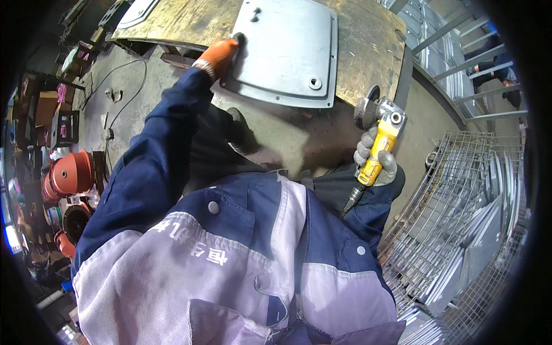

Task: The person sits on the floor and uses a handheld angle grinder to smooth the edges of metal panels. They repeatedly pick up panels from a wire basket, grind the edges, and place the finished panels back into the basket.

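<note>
A light grey metal panel (pixel 284 54) with rounded corners, a raised rim and small holes along its edge lies on the wooden tabletop (pixel 368 49), its near edge jutting past the table. My left hand (pixel 220 56), in an orange glove with dark fingertips, is closed at the panel's left edge; the fingers' undersides are hidden. Off the panel's near right corner, my right hand (pixel 364 148), in a grey glove, wraps round the yellow body of an angle grinder (pixel 382 144). The grinder's disc (pixel 365 112) points up and left, apart from the panel; its cord end runs down along my forearm.
A wire mesh cage (pixel 425 215) with several stacked grey panels stands at the right. Behind it are a metal rack (pixel 454 75) and part of another person (pixel 497 72). Reddish pot-shaped parts (pixel 72 172) stand at the left, near a black cable (pixel 127 95) on the floor.
</note>
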Available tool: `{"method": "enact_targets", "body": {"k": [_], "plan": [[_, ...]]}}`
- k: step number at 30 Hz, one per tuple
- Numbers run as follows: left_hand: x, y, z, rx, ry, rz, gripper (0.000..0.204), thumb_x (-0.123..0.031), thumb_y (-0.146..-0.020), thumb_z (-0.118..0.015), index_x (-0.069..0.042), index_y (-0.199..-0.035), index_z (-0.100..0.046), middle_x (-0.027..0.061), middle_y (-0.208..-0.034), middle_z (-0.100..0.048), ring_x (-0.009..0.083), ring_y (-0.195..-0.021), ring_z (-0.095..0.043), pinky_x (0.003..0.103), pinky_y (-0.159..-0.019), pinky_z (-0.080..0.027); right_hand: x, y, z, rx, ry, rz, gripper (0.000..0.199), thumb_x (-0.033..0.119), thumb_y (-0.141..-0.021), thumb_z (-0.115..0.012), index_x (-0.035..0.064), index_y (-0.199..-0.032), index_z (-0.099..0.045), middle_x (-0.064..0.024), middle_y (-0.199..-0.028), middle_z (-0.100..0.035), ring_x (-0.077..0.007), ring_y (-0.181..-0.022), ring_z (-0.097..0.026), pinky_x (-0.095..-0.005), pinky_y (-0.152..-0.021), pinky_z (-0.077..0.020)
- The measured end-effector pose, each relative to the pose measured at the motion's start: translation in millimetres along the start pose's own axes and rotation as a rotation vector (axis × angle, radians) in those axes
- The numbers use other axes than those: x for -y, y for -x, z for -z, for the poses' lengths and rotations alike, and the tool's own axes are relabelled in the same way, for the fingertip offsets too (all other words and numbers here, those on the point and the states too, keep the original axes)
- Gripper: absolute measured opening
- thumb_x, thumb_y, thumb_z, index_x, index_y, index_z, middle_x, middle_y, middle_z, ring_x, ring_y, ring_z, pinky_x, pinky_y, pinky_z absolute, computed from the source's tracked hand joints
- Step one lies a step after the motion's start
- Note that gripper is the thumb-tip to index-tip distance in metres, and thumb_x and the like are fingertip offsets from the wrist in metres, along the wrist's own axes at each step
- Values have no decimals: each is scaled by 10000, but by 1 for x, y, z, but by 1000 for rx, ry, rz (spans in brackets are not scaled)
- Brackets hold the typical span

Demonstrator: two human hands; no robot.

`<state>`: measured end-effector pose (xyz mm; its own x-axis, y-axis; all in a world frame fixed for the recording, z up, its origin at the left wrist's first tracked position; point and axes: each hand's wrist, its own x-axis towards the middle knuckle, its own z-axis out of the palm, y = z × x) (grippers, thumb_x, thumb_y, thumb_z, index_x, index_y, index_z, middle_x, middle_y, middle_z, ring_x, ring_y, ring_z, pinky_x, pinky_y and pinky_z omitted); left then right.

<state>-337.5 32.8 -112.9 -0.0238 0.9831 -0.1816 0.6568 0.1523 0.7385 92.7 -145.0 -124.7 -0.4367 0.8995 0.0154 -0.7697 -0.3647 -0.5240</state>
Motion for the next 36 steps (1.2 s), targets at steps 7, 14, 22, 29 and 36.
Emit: {"method": "enact_targets", "body": {"k": [7, 14, 22, 29, 36], "plan": [[-21, 41, 1, -550, 772, -367, 390, -215, -920, -551, 5, -1242, -573, 119, -1156, -644, 204, -1028, -620, 315, -907, -480, -22, -22, -19, -80, 88, -213, 540, 184, -762, -754, 71, -1211, -476, -83, -1063, -575, -175, -855, -621, -327, -710, -541], [14, 197, -74, 674, 1354, 301, 488, -350, -958, -580, -58, -1341, -500, 121, -1291, -571, 239, -1130, -584, 360, -918, -489, -74, -62, -74, -229, 651, -457, 424, 85, -748, -711, 8, -1131, -546, -70, -880, -604, -167, -647, -618, -295, -567, -534], [22, 206, -64, 511, 1466, 59, 482, -426, -945, -579, -54, -1252, -557, 47, -1120, -628, 161, -1022, -600, 322, -918, -480, -165, -138, -105, -104, 1199, -289, 294, 67, -786, -649, 25, -1073, -605, -88, -943, -658, -170, -876, -635, -294, -779, -499], [41, 174, -70, 382, 1842, 312, 444, -378, -949, -593, -27, -1217, -543, 86, -1058, -629, 187, -946, -609, 319, -847, -505, -200, -178, -110, -179, 1426, -366, 334, 221, -755, -651, 22, -1022, -627, -174, -922, -677, -307, -888, -665, -365, -788, -515], [38, 189, -76, 398, 1680, 358, 476, -373, -959, -569, -43, -1298, -512, 95, -1152, -634, 212, -1027, -619, 345, -906, -494, -179, -158, -116, -148, 1537, -372, 317, 201, -756, -690, 27, -1017, -641, -142, -830, -663, -225, -764, -651, -325, -694, -506]]}}
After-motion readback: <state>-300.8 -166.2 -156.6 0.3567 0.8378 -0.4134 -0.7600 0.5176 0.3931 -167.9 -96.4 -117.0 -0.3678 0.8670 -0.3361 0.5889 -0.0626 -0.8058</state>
